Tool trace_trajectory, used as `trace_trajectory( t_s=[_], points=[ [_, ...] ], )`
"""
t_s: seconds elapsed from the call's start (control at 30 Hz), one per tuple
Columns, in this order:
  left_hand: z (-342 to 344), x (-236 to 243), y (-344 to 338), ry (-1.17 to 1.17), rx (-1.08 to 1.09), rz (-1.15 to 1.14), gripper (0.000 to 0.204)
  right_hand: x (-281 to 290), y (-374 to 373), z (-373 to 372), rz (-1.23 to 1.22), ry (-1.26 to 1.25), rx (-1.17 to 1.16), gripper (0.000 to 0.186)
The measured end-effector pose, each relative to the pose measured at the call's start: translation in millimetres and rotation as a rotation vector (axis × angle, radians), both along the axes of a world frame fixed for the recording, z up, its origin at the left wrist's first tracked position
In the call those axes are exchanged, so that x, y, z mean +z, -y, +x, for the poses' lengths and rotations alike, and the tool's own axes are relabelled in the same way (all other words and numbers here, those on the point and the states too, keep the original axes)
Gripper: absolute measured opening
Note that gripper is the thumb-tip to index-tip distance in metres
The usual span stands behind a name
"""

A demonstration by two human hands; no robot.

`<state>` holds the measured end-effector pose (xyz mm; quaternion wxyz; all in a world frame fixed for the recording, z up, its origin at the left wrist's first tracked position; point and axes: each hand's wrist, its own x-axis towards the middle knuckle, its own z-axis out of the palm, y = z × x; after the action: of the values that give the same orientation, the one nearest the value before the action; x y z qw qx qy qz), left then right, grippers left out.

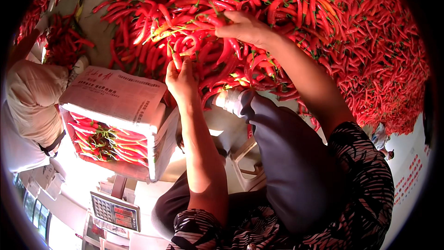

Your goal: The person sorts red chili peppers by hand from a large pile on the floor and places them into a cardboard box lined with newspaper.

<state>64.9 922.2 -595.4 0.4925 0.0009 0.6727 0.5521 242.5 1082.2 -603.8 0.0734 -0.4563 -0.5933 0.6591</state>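
Note:
A large heap of red chili peppers (323,23) with green stems lies before me. At its near edge my left hand (182,83) is closed, with a red chili pepper (177,60) upright between thumb and fingers. Farther off and to the right, my right hand (245,30) reaches over the heap. Its thumb and fingers pinch another red chili pepper at the thick end; part of the grip is hidden by the hand. Loose peppers lie right under both hands.
Left of my left arm, a newspaper-lined box (155,129) holds peppers in neat rows, with newspaper (115,92) folded over its far side. A digital scale display (115,210) stands nearer. Another person's leg (37,88) is at the far left. My knee (259,111) rises beside the heap.

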Motion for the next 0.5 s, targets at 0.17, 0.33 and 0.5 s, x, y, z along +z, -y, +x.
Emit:
trace_trajectory(
  t_s=[0.17, 0.33, 0.5],
  points=[
    [-1.0, -2.7, -6.2, -0.227, -0.170, -0.091, 0.016, 18.8, -14.9, 7.8, -0.427, -0.266, -0.300, 0.037],
    [6.5, -4.2, -0.9, -0.711, -0.675, -0.025, 0.020, 8.9, -18.8, -12.7, 0.132, 0.237, 0.045, 0.086],
    [-33.0, 15.4, 15.9, 0.169, -0.535, -0.097, 0.013, 32.7, -17.4, -24.5, 0.011, 0.294, 0.363, 0.095]
  ],
)
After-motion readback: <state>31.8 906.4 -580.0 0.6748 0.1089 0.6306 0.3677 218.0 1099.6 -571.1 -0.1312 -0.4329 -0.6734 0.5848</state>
